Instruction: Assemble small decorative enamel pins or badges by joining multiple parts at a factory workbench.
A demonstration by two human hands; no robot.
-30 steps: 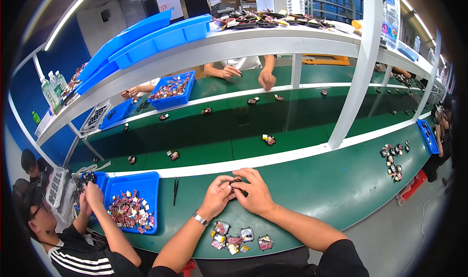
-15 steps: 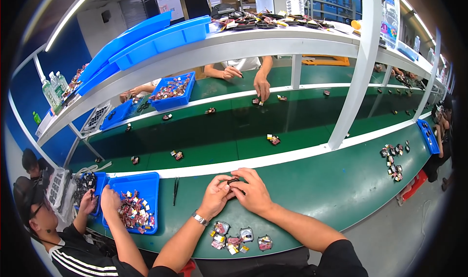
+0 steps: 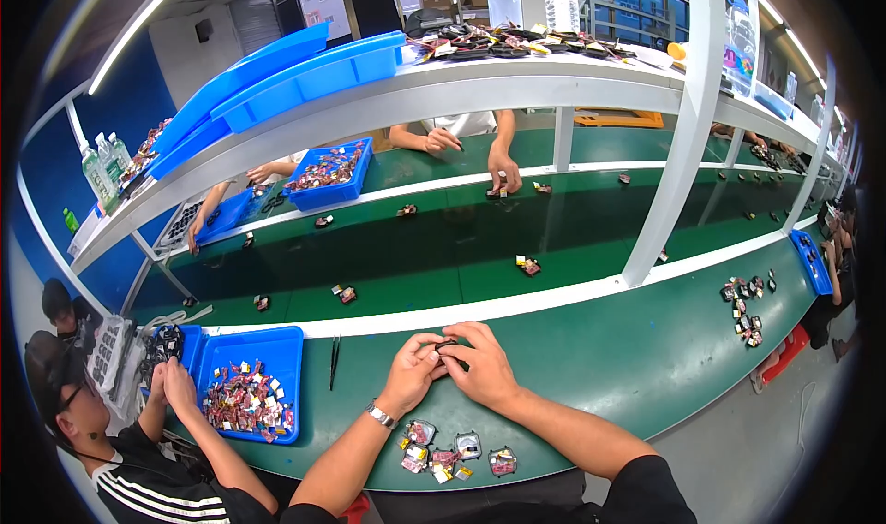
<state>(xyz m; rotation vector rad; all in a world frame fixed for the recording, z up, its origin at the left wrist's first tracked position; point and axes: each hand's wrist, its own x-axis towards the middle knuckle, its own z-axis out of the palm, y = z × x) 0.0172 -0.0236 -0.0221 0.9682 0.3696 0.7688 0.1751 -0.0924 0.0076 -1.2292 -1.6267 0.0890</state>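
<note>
Both hands worked one small dark part at the near edge of the green bench (image 3: 591, 376).

Beyond ran the conveyor belt (image 3: 443, 256), carrying scattered parts. At near left a blue bin (image 3: 263, 344) held a heap of small red, yellow and white pieces, with a neighbour's hands busy beside it; farther off, a smaller blue bin (image 3: 365, 160) was likewise full. The left hand (image 3: 413, 374) and right hand (image 3: 477, 363) met over the small part (image 3: 447, 345), fingertips pinched together on it. The step appeared to be fitting or pressing; next would likely call for steady, fine pressure. Finished-looking pieces (image 3: 452, 452) lay nearer, below the wrists.
</note>
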